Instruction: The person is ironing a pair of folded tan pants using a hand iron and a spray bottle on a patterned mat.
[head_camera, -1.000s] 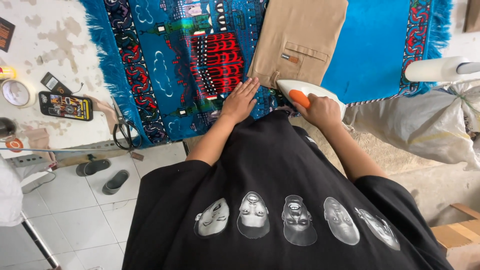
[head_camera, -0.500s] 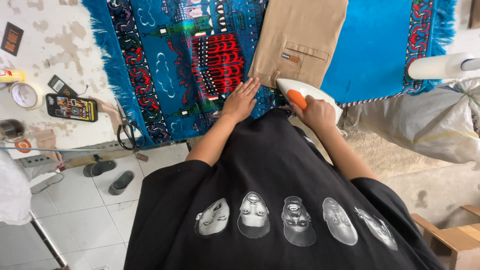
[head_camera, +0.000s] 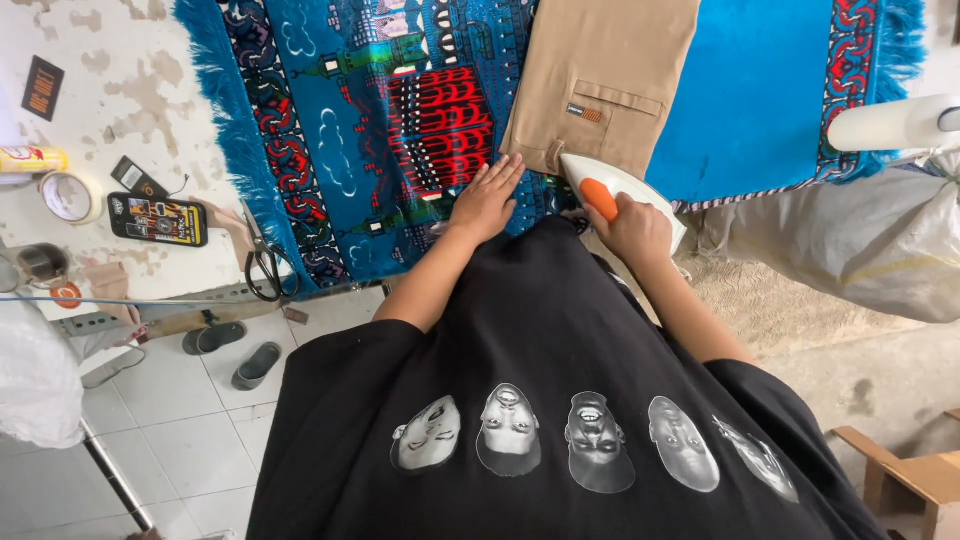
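Note:
A tan garment with a back pocket (head_camera: 608, 85) lies on a blue patterned rug (head_camera: 380, 130) that covers the table. My left hand (head_camera: 487, 195) rests flat, fingers spread, on the rug at the garment's lower left corner. My right hand (head_camera: 630, 228) grips the orange handle of a white iron (head_camera: 607, 184), whose nose sits on the garment's bottom edge. My black printed shirt fills the lower part of the view.
Scissors (head_camera: 265, 262) lie at the rug's left edge. A phone (head_camera: 158, 220), a tape roll (head_camera: 68, 197) and a small can (head_camera: 32, 159) sit on the worn white tabletop. Slippers (head_camera: 238, 352) lie on the tiled floor. A grey sack (head_camera: 860, 250) stands at the right.
The view has shifted slightly. My left hand stays flat by the garment and my right hand keeps the iron at the garment's bottom edge, moved a little left.

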